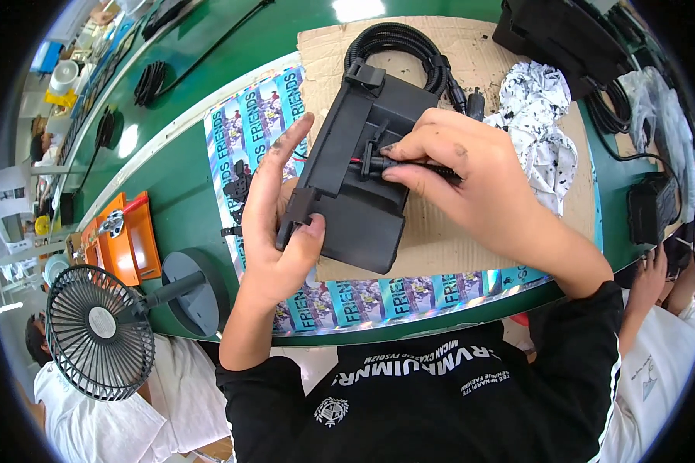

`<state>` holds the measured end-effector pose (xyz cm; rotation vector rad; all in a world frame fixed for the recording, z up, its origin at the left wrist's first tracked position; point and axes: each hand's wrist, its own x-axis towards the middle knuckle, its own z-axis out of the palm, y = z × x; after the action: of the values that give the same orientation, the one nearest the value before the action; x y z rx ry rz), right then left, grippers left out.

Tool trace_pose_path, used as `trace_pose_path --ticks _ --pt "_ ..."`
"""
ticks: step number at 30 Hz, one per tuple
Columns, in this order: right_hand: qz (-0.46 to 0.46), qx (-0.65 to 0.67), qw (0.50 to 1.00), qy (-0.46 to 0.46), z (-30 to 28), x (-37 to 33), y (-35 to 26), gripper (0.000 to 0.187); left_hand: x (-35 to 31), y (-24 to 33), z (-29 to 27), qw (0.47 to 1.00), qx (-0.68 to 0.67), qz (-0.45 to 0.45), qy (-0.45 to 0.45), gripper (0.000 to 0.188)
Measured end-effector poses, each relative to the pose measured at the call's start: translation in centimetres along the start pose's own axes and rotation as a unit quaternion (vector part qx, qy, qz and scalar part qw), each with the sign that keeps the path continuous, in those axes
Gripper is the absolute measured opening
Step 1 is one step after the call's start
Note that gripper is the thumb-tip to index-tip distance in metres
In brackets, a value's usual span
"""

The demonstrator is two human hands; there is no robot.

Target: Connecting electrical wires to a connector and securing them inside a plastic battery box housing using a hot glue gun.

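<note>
A black plastic box-shaped housing (355, 224) lies tilted over a sheet of cardboard (428, 258). My left hand (279, 224) grips its left side, thumb on the lower corner and fingers along the edge. With thumb and forefinger, my right hand (471, 174) pinches a black cable end (378, 165) at the housing's middle, where a short bit of red wire shows. The other fingers of that hand are curled, and the palm side is hidden. Beyond the housing, a coiled black corrugated cable (398, 37) ends in connectors (471, 100).
A crumpled black-spotted white cloth (537, 116) lies right of the housing. Shiny printed sheeting (347, 303) is under the cardboard. A black fan (100, 332) and an orange tray (131, 243) stand left. Black boxes and cables (652, 207) sit right, with people seated on both sides.
</note>
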<state>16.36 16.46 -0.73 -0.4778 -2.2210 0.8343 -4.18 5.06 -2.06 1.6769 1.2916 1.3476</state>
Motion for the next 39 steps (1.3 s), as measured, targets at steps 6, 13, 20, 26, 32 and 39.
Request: trace_pose_path --ticks 6,13,20,26,32,39 --pt "-0.003 -0.020 1.000 -0.001 0.4 -0.2 -0.5 0.022 0.0 0.5 1.7 0.987 -0.036 -0.006 0.157 0.071" --pt "-0.074 -0.064 0.995 -0.024 2.5 2.4 -0.8 0.010 -2.3 -1.7 0.0 0.981 0.132 0.049 0.132 0.048" --pt "-0.035 -0.031 0.997 -0.054 4.5 2.2 -1.2 0.009 -1.9 1.9 -0.3 0.982 0.078 -0.122 0.121 0.052" --pt "-0.041 -0.060 0.989 -0.128 4.4 2.6 -2.2 0.016 0.5 5.2 0.1 0.905 0.383 -0.171 0.065 0.051" --pt "-0.045 -0.044 0.981 -0.183 3.2 3.2 -2.5 0.019 1.9 4.9 0.3 0.881 0.406 -0.231 0.073 0.052" --pt "0.045 -0.263 0.941 -0.207 -0.9 5.3 4.5 0.038 -0.2 4.2 -1.5 0.905 0.348 -0.169 0.179 0.054"
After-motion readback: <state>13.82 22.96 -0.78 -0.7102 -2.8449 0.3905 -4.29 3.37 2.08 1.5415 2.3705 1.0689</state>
